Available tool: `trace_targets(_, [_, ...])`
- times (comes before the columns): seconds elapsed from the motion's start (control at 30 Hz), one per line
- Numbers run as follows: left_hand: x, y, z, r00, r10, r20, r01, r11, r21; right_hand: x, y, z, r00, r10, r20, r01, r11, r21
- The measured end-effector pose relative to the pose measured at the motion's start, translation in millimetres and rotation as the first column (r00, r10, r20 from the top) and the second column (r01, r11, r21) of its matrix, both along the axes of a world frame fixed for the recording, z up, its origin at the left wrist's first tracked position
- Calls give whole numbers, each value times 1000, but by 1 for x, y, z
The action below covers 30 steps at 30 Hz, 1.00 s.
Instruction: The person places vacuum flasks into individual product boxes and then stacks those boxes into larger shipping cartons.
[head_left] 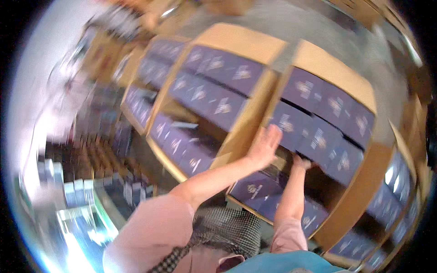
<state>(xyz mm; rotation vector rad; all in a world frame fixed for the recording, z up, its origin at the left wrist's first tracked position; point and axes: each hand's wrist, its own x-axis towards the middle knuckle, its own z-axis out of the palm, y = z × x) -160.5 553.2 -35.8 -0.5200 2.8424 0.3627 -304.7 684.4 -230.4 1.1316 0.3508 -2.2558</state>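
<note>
An open cardboard carton [334,70] stands in front of me, packed with rows of dark purple boxes [316,141] that bear pale markings. My left hand [266,146] lies over the carton's left side with its fingers stretched out, next to the nearest box of the middle row. Its fingertips overlap that box; contact is unclear. Down in the gap between the middle row and the front row of purple boxes [256,189] is my right hand [300,162]. Its fingers are blurred and partly hidden at the lower edge of the middle row.
To the left stands another open carton [241,43] with purple boxes and a similar gap; a further one is beyond it. More filled cartons [391,195] stand at the right. Blurred stacks of small boxes [82,193] are at the lower left. Grey floor [300,22] shows behind.
</note>
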Motion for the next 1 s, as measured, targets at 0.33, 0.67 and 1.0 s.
trace_targets(0.33, [395,87,134,691,650,315,-722,606,333,63,-107,68,970,231,-74,-229,973,43])
trace_targets(0.67, [710,159,77,501,454,737,-847,431,310,363,-143,179,57,969,-242,46,240,970])
trace_targets(1.0, [1029,35,169,-336,926,171,-873,-375,313,602,-242,97,-856,476,201,-218,-686,694])
